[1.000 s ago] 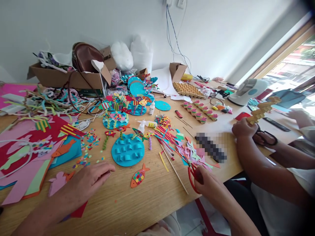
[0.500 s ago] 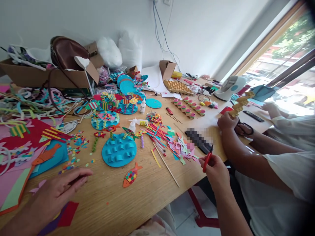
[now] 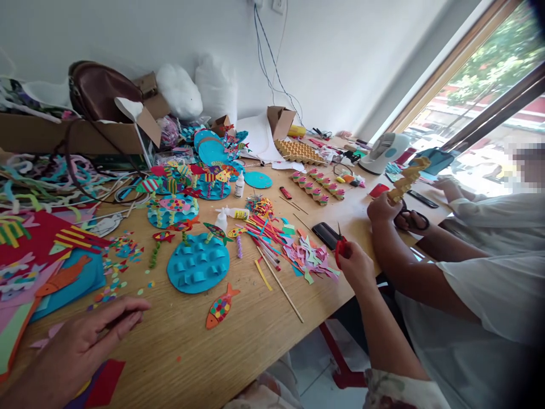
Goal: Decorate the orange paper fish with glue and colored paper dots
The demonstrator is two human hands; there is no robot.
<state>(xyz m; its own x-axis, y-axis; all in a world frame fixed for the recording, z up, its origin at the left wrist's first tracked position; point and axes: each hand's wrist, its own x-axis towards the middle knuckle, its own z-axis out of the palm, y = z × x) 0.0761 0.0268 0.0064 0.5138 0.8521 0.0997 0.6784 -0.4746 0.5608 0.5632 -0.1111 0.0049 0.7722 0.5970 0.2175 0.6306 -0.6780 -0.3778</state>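
My right hand (image 3: pixel 358 269) grips a pair of red-handled scissors (image 3: pixel 340 251), its dark blades pointing up beside a black phone (image 3: pixel 326 235). Low on the left, my left hand (image 3: pixel 102 332) hovers over the table with fingers stretched out and nothing in them. Under its wrist lie red and purple paper pieces (image 3: pixel 105 384). An orange paper fish with coloured dots (image 3: pixel 221 307) rests on the wood to the right of this hand. Behind the fish sits a round blue disc with raised paper loops (image 3: pixel 198 264).
Pink and green paper scraps (image 3: pixel 307 255) and a wooden stick (image 3: pixel 281 286) lie mid-table. Glue bottles (image 3: pixel 235 213) stand and lie behind the disc. At right, a co-worker's hand (image 3: pixel 382 210) holds a yellow egg-carton strip (image 3: pixel 409 177); their other hand holds black scissors (image 3: pixel 419 220).
The view has shifted, so the table's things appear further left. My right hand has brought the red scissors over by the phone, blades now upright. My left hand stays much the same.
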